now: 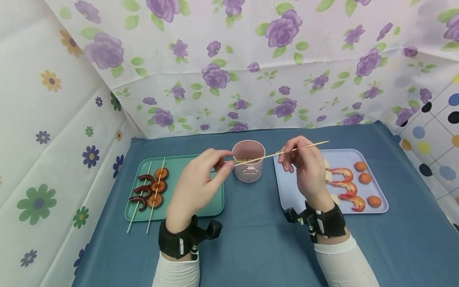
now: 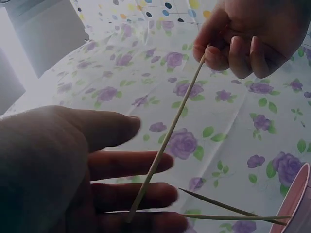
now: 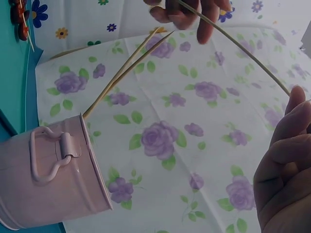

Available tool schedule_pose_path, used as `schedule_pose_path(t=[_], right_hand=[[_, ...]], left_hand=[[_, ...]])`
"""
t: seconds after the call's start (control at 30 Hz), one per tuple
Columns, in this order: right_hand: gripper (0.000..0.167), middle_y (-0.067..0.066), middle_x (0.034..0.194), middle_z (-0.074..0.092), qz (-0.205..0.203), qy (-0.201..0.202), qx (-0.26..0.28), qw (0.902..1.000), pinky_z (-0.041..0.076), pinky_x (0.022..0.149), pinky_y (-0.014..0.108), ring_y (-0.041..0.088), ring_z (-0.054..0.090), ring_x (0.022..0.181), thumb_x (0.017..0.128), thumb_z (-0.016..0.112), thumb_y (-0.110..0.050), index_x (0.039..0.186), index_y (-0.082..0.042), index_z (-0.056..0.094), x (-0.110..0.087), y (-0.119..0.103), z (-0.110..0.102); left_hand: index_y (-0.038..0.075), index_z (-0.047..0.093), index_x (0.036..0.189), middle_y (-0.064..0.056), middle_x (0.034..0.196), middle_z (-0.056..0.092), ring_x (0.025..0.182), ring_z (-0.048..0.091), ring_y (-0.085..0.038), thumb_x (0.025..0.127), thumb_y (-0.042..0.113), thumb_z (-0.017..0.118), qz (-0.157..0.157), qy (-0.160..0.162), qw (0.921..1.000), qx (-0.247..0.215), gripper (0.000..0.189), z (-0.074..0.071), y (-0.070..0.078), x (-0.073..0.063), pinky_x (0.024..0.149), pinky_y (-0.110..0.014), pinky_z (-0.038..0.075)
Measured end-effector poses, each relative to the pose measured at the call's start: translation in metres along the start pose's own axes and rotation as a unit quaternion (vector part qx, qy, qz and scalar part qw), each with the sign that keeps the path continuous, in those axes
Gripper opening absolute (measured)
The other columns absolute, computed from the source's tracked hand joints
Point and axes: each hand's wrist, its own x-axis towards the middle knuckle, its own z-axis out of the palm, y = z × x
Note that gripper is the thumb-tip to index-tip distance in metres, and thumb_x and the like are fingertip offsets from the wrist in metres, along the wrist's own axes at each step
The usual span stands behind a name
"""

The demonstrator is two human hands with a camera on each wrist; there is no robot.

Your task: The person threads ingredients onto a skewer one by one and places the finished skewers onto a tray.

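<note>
A thin wooden skewer (image 1: 272,155) slants between the two hands, above a pink cup (image 1: 250,176) with a small folding handle. My right hand (image 1: 305,161) pinches it between thumb and fingertips, with its tip sticking out beyond them. My left hand (image 1: 201,179) is at the other end, thumb and fingers apart; in the left wrist view the skewer (image 2: 168,137) crosses in front of the extended fingers. Whether it touches them I cannot tell. Two more skewers (image 3: 116,80) lean out of the cup in the right wrist view.
At left, a green tray (image 1: 211,211) bears two skewers threaded with dark curved pieces (image 1: 143,189) and round brown slices (image 1: 158,186). At right, a pale lilac tray (image 1: 287,191) holds shrimp (image 1: 346,187), brown balls (image 1: 365,178) and white pieces partly behind my right hand.
</note>
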Motion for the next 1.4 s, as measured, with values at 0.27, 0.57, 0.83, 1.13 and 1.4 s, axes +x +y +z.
schedule_pose_path(t=[0.27,0.57,0.83,1.13,1.4], right_hand=[[0.039,0.007,0.078,0.068,0.007,0.002,-0.005,1.0,0.041,0.05,0.025,0.019,0.05,0.054,0.118,0.041,-0.023,0.094,0.0,0.061,0.0,0.003,-0.002],[0.039,0.007,0.079,0.067,0.044,0.01,-0.051,0.9977,0.041,0.051,0.025,0.018,0.051,0.056,0.118,0.039,-0.025,0.098,-0.003,0.064,-0.002,0.004,-0.006],[0.071,0.011,0.084,0.069,0.1,0.0,-0.097,0.9903,0.04,0.053,0.028,0.022,0.055,0.06,0.114,0.03,-0.06,0.126,-0.003,0.07,-0.002,-0.004,-0.028],[0.068,0.016,0.109,0.071,0.26,-0.032,-0.292,0.9199,0.053,0.068,0.03,0.023,0.069,0.084,0.115,0.027,-0.057,0.148,-0.008,0.061,-0.009,-0.02,-0.095],[0.038,0.014,0.117,0.073,0.344,-0.169,-0.468,0.7965,0.056,0.075,0.039,0.028,0.068,0.098,0.108,0.067,-0.033,0.133,-0.004,0.07,-0.032,-0.012,-0.142]], left_hand=[[0.017,0.077,0.132,0.008,0.067,0.043,0.054,0.039,-0.008,0.113,0.029,0.059,-0.008,-0.091,0.9952,0.035,0.028,0.009,0.002,0.004,0.051,-0.031,0.03],[0.016,0.075,0.132,0.009,0.067,0.045,0.055,0.04,-0.009,0.112,0.022,0.06,0.004,-0.12,0.9913,0.054,0.026,0.015,0.002,0.006,0.053,-0.029,0.031],[0.017,0.074,0.136,0.009,0.068,0.044,0.055,0.038,-0.009,0.113,0.022,0.058,0.003,-0.122,0.9916,0.045,0.028,0.012,0.001,0.006,0.053,-0.03,0.03],[0.018,0.073,0.138,0.007,0.067,0.041,0.055,0.038,-0.009,0.114,0.025,0.056,0.0,-0.122,0.9914,0.047,0.03,0.01,-0.001,0.006,0.053,-0.031,0.031],[0.019,0.071,0.141,0.007,0.066,0.04,0.053,0.035,-0.008,0.114,0.024,0.057,-0.001,-0.128,0.9906,0.049,0.031,0.011,-0.002,0.005,0.052,-0.03,0.029]])
